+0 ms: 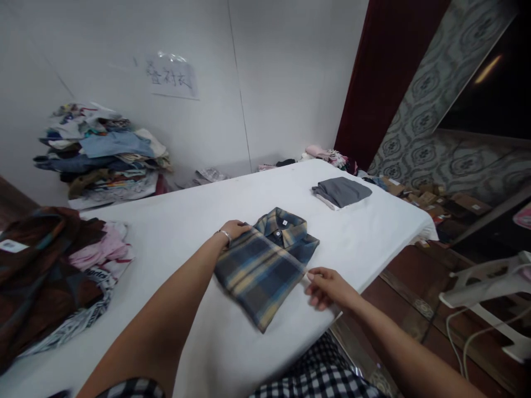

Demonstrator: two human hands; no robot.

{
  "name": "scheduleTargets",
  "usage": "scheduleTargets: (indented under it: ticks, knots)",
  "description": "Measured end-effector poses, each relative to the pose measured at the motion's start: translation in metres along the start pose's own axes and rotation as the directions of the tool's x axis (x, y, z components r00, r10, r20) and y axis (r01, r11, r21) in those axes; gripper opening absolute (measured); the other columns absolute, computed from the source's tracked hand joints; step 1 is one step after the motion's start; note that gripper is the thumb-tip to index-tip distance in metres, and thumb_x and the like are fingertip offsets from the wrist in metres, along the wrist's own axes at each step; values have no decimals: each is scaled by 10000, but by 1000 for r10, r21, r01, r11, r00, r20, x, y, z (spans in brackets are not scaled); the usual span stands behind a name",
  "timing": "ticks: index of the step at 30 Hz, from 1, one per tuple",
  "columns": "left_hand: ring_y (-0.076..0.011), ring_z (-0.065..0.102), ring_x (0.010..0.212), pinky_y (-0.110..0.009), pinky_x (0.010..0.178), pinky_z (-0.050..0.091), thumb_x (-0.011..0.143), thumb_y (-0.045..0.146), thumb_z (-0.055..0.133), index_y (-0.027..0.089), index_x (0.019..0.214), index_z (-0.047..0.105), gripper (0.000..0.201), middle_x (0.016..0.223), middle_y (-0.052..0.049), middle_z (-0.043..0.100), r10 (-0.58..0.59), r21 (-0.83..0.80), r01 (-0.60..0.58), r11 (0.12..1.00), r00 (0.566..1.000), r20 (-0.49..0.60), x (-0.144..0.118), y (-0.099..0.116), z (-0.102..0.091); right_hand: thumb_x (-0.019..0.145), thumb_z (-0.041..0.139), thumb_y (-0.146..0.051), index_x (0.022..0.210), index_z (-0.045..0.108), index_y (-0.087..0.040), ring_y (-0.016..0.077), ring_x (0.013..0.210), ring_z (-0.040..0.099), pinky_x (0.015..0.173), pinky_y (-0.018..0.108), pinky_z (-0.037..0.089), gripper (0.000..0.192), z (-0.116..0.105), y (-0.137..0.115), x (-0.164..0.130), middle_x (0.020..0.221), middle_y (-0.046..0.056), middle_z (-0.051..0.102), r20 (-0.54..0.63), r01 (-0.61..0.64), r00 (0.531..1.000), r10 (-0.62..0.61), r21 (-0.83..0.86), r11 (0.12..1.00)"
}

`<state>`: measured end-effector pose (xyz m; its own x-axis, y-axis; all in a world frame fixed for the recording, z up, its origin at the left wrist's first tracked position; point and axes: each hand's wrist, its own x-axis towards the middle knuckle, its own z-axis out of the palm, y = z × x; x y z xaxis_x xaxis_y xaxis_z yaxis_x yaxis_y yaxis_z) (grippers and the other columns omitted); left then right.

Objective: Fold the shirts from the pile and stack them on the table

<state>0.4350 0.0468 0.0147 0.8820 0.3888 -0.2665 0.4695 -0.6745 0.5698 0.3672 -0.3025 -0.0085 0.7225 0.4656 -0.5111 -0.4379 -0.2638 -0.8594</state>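
A blue and yellow plaid shirt [265, 264] lies folded, collar up, on the white table [199, 221]. My left hand [234, 229] rests on the shirt's left shoulder by the collar, fingers bent over the cloth. My right hand [326, 287] touches the shirt's right edge, thumb and fingers curled at the fabric; whether it pinches the cloth is unclear. A bracelet sits on my left wrist.
A folded grey garment [342, 192] lies at the table's far right. Loose clothes [50, 271] are heaped on the left end, and a tall stack of clothes [102, 152] stands by the wall. An iron [485, 282] sits at the right, with cardboard boxes [431, 199] beyond.
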Motion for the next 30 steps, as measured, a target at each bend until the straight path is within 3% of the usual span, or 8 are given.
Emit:
scheduleTargets:
  ticks: [3,7,12,16,21,25,28,30]
  knots:
    - [-258,673,866,-285,696,497,595,448,728,188,825,722,347,993,-93,737,2,-8,-1,1000,998,68,6,9,2,705,697,-539,1101,479,-197,159,536,657,392,221,478,567,8,-1,0,754,30,678,105,4,994,-15,106,994]
    - [-276,684,721,-329,601,519,575,429,722,179,710,718,284,820,-112,748,-50,-47,59,997,983,178,7,17,5,637,755,-521,899,485,-203,101,441,562,378,189,408,492,23,-7,15,619,-33,607,89,-33,996,9,267,963]
    - [-338,680,644,-435,584,544,523,487,735,179,651,710,334,730,-160,732,-171,-250,311,917,873,457,-10,23,-6,550,799,-488,658,453,-197,46,389,348,365,190,179,465,33,-10,23,480,-90,430,13,95,995,-102,253,963]
    - [-337,684,687,-447,645,553,460,484,787,183,715,712,401,731,-124,734,-39,-448,281,849,878,477,-26,22,-34,608,756,-479,681,559,-186,104,565,476,527,227,342,360,32,-18,20,608,-39,558,-42,274,962,-270,150,950]
    - [-228,651,691,-393,727,526,434,394,839,162,742,672,420,722,-47,697,221,-715,-58,696,966,136,-48,21,-91,595,749,-408,735,588,-192,134,665,498,672,266,383,304,23,-75,34,658,-39,565,-120,510,859,-497,122,852]
    - [-171,609,723,-321,756,488,491,371,822,167,731,651,358,737,-7,662,305,-662,-415,624,909,-283,-91,25,-129,604,727,-339,773,597,-205,125,670,470,678,261,385,252,13,-134,42,659,-53,529,-202,757,645,-737,40,652]
    - [-160,586,740,-298,757,473,541,391,799,185,745,642,329,755,17,651,320,-471,-527,708,833,-451,-136,13,-125,663,692,-314,842,614,-215,135,722,510,720,275,413,219,5,-140,40,738,-36,580,-131,827,551,-824,-43,560]
    - [-161,581,764,-295,777,468,588,399,774,192,742,639,291,787,20,657,359,-331,-520,788,823,-440,-166,-6,-101,702,667,-303,847,622,-216,148,771,542,765,288,428,175,-1,-118,37,788,-21,615,-51,827,544,-837,-137,546]
